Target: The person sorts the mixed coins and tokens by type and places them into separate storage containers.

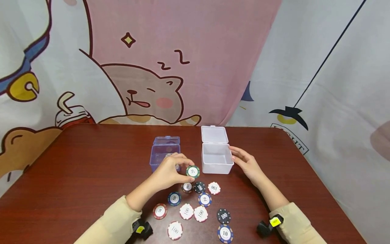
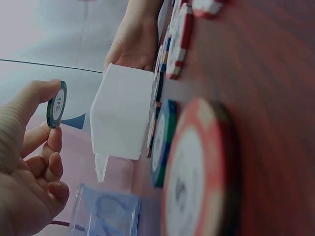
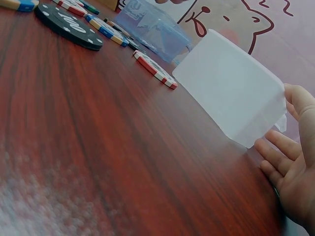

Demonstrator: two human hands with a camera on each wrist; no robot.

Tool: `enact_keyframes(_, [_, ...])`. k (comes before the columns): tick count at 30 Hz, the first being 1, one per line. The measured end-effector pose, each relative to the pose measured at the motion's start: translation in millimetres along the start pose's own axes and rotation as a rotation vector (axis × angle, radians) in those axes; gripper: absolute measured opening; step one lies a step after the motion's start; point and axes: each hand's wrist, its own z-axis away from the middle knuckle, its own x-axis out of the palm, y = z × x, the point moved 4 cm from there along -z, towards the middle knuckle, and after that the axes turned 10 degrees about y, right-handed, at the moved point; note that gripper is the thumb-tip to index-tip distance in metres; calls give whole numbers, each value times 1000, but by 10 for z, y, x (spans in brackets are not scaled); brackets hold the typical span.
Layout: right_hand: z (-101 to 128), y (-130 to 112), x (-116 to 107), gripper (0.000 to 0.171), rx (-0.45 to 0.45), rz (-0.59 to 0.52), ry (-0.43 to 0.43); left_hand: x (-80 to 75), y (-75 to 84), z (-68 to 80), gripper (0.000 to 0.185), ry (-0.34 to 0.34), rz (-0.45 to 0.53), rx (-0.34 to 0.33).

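A dark red-brown wooden table (image 1: 91,176) fills the lower view, backed by a cartoon-printed curtain (image 1: 182,51). Nearest the person, below both hands, loose poker chips (image 1: 195,211) lie flat and scattered between the two forearms, a black 100 chip (image 1: 223,216) and a blue 10 chip (image 1: 225,234) lying closer to the right arm. Just above that scatter, the left hand (image 1: 169,171) pinches a green chip (image 1: 193,171) between thumb and fingertips, held off the table; in the left wrist view this green chip (image 2: 56,104) stands on edge, its face marked 20. From that chip the open white plastic box (image 1: 217,162) lies just to its right and slightly farther away, its lid (image 1: 214,134) hinged up at the back, so its opening is free from above. The right hand (image 1: 246,164) rests against the box's right wall with fingers relaxed and nearly straight, holding nothing. Behind the left hand, partly hidden by it, stands a clear blue plastic box (image 1: 164,152), also open. Beyond both boxes the table runs bare to its far edge, well apart from the hands.
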Motion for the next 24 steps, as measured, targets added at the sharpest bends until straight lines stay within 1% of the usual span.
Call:
enact_keyframes(4, [0,-2,-5,42,-1,10,6,70,25,-87,35,4,3,-13])
enact_keyframes(7, [0,-1,-4,42,1,15,5,110,50,-157,35,24,-3,10])
enact_keyframes(11, [-1,-1,-7,42,7,15,9,138,89,-262,35,67,-14,42])
enact_keyframes(16, [-2,16,-11,43,14,15,6,169,110,-387,35,114,-11,30])
enact_keyframes(24, [-7,18,-7,43,4,10,0,278,104,-550,37,149,-29,23])
